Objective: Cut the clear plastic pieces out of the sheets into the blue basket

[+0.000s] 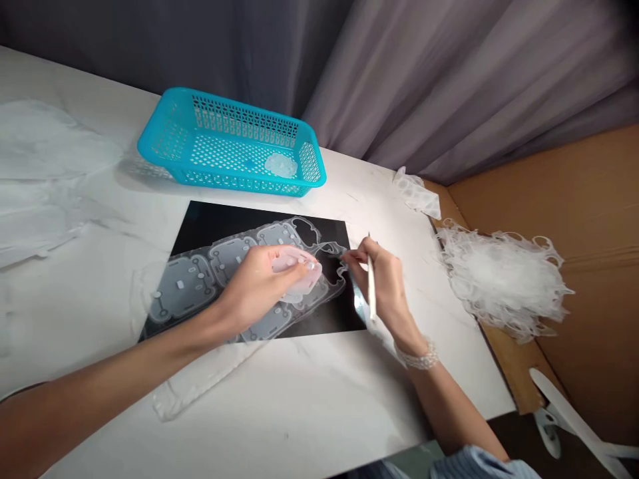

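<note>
My left hand (264, 283) is closed on a translucent, rounded silicone piece (304, 283) with small slots and bumps. Beneath it lies a clear moulded sheet (184, 289) of similar joined pieces, resting on a black mat (344, 316). My right hand (382, 276) holds a slim white pen-like tool (371, 293) with a thin dark tip pointing up and away. Its thumb and fingertips are pinched at the ragged clear edge strip (342, 269) of the sheet. Whether the fingertips grip that strip firmly I cannot tell.
Behind the mat stands a blue plastic basket (239, 179) with one translucent piece (281, 165) inside. A heap of clear trimmed scraps (504, 279) sits at the right by a cardboard box (559, 179). Clear plastic (44, 173) lies at left; a crumpled translucent piece (417, 193) is at the back right.
</note>
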The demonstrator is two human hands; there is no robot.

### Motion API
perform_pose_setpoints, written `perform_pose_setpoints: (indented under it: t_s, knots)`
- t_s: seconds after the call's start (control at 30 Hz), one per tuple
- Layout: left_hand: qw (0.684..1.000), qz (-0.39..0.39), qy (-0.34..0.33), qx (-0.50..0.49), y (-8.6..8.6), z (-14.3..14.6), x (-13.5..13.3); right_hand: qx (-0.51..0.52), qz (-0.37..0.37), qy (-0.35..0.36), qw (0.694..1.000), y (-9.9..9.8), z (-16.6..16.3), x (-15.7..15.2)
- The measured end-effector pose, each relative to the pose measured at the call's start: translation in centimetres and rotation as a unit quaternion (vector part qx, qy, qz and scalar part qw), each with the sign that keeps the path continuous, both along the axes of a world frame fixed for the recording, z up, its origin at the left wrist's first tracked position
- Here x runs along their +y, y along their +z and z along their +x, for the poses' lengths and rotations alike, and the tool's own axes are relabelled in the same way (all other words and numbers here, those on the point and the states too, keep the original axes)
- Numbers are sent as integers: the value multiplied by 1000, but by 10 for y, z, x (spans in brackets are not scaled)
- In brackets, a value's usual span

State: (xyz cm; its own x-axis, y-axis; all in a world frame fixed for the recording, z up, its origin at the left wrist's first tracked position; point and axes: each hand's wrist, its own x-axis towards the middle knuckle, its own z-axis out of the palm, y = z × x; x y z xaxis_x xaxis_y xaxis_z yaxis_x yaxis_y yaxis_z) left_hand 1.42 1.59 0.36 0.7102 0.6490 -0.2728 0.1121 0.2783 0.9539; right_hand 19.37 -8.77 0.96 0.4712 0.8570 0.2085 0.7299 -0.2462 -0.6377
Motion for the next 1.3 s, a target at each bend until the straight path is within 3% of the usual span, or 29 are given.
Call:
perform_pose_setpoints:
  t_s: [0.1,0.2,0.3,0.37,0.47,0.57,1.07,1.3]
  knots:
    - [992,-119,4,-34,3,-1,7,-69,-14,-36,997,2,18,-4]
    - [976,-207,-8,-67,6,0,12,-73,33,-49,996,8,16,-7]
    - [959,-273,-6,-79,9,1,14,73,50,4,996,13,-4,-6]
    - [951,-298,4,-83,11,2,14,216,36,54,974,13,-18,-3]
    - [944,-320,8,-83,13,2,14,379,47,94,919,9,-30,0]
    - [936,-341,-10,-85,13,2,14,439,61,77,893,6,-30,2]
    - [923,-370,-62,-88,14,1,13,448,65,28,891,5,-22,0]
    - [921,-372,-95,-68,10,0,16,446,111,23,888,10,-18,0]
